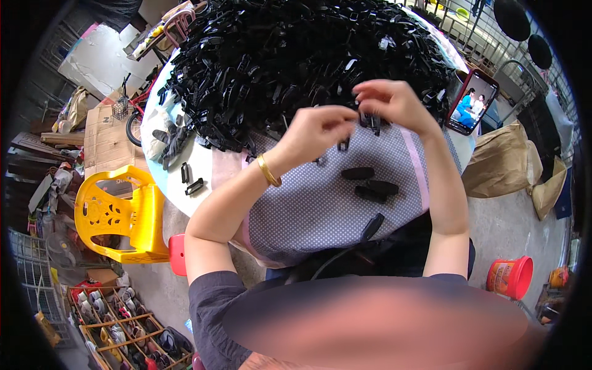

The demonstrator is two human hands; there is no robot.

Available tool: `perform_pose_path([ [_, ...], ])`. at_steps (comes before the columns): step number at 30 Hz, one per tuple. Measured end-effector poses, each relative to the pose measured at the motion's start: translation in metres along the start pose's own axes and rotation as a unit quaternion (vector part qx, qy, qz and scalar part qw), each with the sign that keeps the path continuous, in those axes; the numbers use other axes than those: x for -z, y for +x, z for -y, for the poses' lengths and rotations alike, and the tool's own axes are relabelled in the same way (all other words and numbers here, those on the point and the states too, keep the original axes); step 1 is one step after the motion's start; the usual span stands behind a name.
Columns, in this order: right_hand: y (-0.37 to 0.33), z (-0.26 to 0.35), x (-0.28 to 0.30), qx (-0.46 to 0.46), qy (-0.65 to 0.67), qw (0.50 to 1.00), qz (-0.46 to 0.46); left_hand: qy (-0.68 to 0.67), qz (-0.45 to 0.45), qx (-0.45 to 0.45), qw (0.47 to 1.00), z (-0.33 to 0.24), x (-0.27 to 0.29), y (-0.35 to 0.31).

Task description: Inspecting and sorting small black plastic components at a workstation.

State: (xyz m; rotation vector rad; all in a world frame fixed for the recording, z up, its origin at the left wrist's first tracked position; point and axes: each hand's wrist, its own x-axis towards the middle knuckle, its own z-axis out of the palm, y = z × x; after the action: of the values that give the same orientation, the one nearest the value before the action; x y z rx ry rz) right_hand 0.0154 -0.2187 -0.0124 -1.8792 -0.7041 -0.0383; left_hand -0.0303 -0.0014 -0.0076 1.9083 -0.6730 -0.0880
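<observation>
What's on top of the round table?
A heap of black parts, gloves and a dotted cloth. The tabletop under the heap is covered, so I can't see it.

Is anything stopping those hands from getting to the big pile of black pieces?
Nothing visible is. The left hand and right hand are at the near edge of the pile of black pieces. The phone is off to the right, beside the pile.
</observation>
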Motion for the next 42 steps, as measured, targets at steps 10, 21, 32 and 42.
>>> perform_pose_path([
  [10, 0.002, -0.018, -0.004, -0.007, -0.297, 0.95, -0.099, 0.379, -0.069, -0.153, 0.91, 0.038, -0.015, 0.018],
  [21, 0.0, -0.033, 0.037, -0.024, -0.36, 0.877, -0.317, 0.176, -0.139, -0.125, 0.966, 0.023, -0.008, 0.009],
  [32, -0.006, -0.032, 0.041, -0.231, -0.482, 0.842, -0.079, -0.066, -0.071, 0.087, 0.991, 0.022, 0.005, 0.006],
  [42, 0.005, -0.035, 0.017, -0.131, -0.493, 0.854, -0.102, -0.147, 0.012, 0.156, 0.977, 0.017, 0.001, 0.003],
])
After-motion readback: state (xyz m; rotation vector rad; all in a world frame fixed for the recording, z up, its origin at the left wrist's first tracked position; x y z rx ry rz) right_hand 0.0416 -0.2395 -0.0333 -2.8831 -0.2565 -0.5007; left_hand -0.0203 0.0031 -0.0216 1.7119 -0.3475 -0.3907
